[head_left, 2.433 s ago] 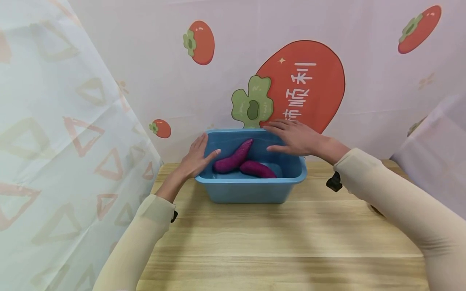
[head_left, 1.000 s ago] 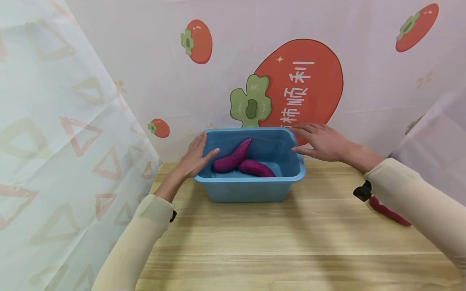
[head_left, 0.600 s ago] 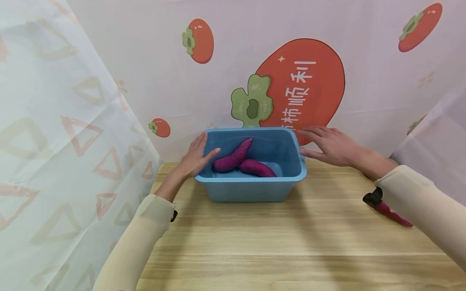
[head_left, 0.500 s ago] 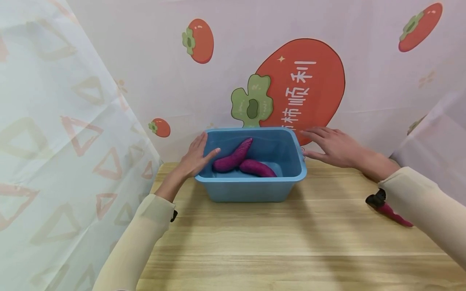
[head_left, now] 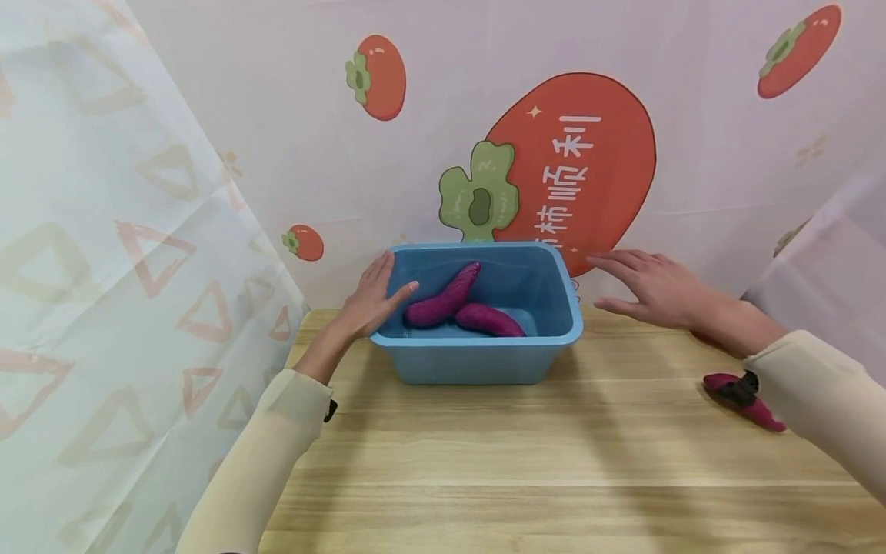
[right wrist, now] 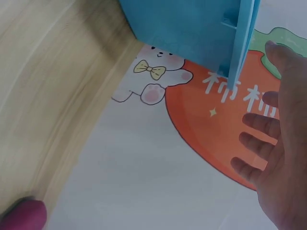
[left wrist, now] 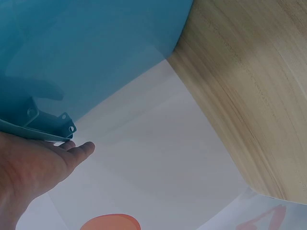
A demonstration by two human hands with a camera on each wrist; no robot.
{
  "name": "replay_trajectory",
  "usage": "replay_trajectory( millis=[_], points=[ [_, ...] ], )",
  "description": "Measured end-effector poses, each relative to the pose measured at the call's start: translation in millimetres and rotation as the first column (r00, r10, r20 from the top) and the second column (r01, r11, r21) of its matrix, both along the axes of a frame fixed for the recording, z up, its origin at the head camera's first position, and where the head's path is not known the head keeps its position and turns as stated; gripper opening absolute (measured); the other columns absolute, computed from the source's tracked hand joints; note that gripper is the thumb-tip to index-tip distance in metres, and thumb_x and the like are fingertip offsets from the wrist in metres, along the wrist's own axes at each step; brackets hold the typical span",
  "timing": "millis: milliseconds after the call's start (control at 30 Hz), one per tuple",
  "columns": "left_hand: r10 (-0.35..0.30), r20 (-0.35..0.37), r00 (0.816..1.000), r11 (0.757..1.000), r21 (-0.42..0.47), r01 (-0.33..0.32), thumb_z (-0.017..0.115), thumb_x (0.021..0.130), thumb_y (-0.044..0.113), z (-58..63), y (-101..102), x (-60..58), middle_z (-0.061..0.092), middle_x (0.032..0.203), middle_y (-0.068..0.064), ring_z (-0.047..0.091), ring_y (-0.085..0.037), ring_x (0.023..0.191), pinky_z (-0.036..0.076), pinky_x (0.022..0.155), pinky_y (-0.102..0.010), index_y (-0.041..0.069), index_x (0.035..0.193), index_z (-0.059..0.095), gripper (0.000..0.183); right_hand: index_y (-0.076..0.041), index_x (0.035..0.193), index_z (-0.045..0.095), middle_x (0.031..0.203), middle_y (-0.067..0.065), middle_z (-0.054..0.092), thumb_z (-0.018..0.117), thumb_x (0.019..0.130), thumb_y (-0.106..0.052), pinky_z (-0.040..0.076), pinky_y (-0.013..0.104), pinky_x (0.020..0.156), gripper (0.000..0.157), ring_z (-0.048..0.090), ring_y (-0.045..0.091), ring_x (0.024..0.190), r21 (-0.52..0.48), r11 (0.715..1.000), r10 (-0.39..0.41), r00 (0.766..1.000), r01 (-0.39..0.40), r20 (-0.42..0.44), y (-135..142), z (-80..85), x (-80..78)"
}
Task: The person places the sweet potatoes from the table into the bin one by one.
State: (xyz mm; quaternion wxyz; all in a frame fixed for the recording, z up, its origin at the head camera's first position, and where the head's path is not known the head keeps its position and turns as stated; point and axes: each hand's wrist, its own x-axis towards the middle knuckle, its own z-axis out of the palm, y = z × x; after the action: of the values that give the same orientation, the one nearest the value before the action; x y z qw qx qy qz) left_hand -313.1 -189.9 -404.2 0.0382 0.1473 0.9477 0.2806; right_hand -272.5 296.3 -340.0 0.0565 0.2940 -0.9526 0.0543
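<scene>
We rest our left grip (head_left: 370, 301), unclenched, against the blue basin (head_left: 474, 365) at nine o'clock — our right grip (head_left: 656, 288), released, hovers just off three o'clock.

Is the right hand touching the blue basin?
No: the head view shows a gap between the right hand and the blue basin.

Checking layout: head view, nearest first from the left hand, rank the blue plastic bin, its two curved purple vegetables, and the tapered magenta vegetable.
1. Bin: touching left hand.
2. Left purple vegetable: inside.
3. Right purple vegetable: inside.
4. Magenta vegetable: far right.
</scene>
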Motion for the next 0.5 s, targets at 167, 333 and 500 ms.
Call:
replay_trajectory(
  millis=[167, 333, 500],
  points=[
    [-0.002, 0.002, 1.000, 1.000, 0.002, 0.002, 0.038, 0.104, 0.072, -0.3, -0.7, 0.0, -0.006, 0.179, -0.007, -0.005, -0.033, 0.165, 0.011, 0.128, -0.067, 0.011, 0.170, -0.005, 0.100, -0.008, 0.157, 0.050, 0.154, 0.023, 0.054, 0.077, 0.093, -0.047, 0.045, 0.072, 0.107, 0.080, 0.049, 0.047, 0.141, 0.009, 1.000, 0.007, 1.000, -0.007, 0.018, 9.1, -5.4, 4.5],
    [-0.004, 0.005, 1.000, 1.000, 0.007, 0.004, 0.037, 0.103, 0.073, 0.1, -1.1, 0.4, -0.007, 0.179, -0.007, -0.005, -0.033, 0.165, 0.012, 0.127, -0.068, 0.013, 0.170, -0.007, 0.100, -0.007, 0.155, 0.052, 0.150, 0.023, 0.057, 0.080, 0.089, -0.046, 0.047, 0.073, 0.102, 0.081, 0.052, 0.047, 0.137, 0.014, 0.999, 0.051, 0.999, -0.051, 0.004, 19.8, -13.0, 7.7],
    [-0.004, 0.007, 1.000, 1.000, 0.006, 0.004, 0.037, 0.104, 0.073, -0.2, -1.3, 0.0, -0.007, 0.179, -0.006, -0.005, -0.032, 0.165, 0.012, 0.127, -0.068, 0.013, 0.170, -0.006, 0.100, -0.008, 0.154, 0.054, 0.149, 0.022, 0.058, 0.081, 0.088, -0.047, 0.049, 0.073, 0.100, 0.081, 0.054, 0.046, 0.135, 0.005, 0.998, 0.057, 0.998, -0.057, 0.011, 27.7, -18.6, 13.1]
  ],
)
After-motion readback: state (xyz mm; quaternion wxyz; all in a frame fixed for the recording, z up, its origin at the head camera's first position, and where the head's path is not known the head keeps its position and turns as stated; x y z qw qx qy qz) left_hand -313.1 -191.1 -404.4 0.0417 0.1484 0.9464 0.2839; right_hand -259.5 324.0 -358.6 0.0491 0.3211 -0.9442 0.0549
